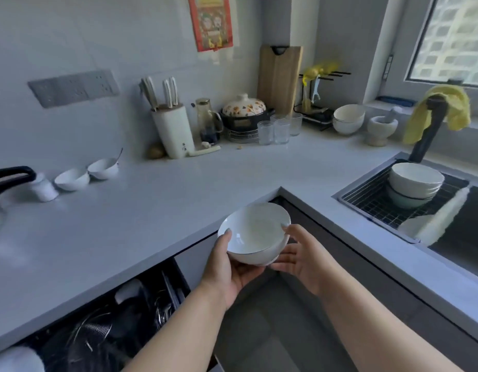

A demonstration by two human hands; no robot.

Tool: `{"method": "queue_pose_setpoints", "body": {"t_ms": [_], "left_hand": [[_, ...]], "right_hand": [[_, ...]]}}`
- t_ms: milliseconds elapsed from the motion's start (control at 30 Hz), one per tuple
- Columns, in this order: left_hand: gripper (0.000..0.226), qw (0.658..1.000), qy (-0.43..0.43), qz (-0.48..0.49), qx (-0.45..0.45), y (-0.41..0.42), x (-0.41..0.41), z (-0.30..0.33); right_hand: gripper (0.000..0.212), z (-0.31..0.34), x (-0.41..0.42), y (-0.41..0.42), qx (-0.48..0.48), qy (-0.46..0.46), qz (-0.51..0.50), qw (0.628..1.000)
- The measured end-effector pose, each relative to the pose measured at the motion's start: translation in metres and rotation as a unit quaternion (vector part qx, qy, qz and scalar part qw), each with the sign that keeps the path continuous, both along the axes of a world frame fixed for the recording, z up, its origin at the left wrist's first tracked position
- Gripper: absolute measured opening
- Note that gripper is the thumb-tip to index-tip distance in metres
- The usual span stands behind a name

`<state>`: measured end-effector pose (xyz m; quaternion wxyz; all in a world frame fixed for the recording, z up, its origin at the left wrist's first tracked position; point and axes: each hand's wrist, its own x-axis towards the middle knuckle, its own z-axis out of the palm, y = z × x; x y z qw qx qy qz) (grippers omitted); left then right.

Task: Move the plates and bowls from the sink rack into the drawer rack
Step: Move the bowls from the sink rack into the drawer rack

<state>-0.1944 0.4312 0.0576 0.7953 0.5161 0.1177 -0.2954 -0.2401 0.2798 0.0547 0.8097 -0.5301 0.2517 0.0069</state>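
White bowl carried between both hands, drawer rack down to the left.

The drawer rack point(103, 326) lies open under the surface point(151, 210), low and left of the hands, nearer the left hand point(227, 275), which cups the white bowl point(255, 233) from below, thumb on its rim. The right hand point(297, 260) steadies the bowl's right side, fingers loosely spread. Farther right, stacked bowls point(415, 183) wait in the sink rack point(372, 208). No brand or label is legible; the red wall poster point(210, 21) is too blurred to read.
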Motion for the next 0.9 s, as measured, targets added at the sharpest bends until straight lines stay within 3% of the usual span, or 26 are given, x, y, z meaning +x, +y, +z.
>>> {"method": "queue_pose_setpoints", "body": {"t_ms": [300,433,633,900], "left_hand": [[0.047,0.996,-0.01,0.06,0.067,0.157,-0.018,-0.016],[0.046,0.985,-0.011,0.135,0.104,0.248,-0.04,-0.027],[0.05,0.951,0.013,0.23,0.205,0.375,-0.078,-0.051],[0.049,0.893,0.0,0.26,0.368,0.497,-0.114,-0.094]], "right_hand": [[0.026,-0.005,0.014,0.145,-0.027,0.01,0.082,0.996],[0.02,-0.014,0.008,0.225,-0.03,0.031,0.114,0.993],[0.02,-0.039,-0.005,0.327,-0.038,0.07,0.174,0.982],[0.033,-0.071,-0.005,0.416,-0.126,0.113,0.239,0.956]]}}
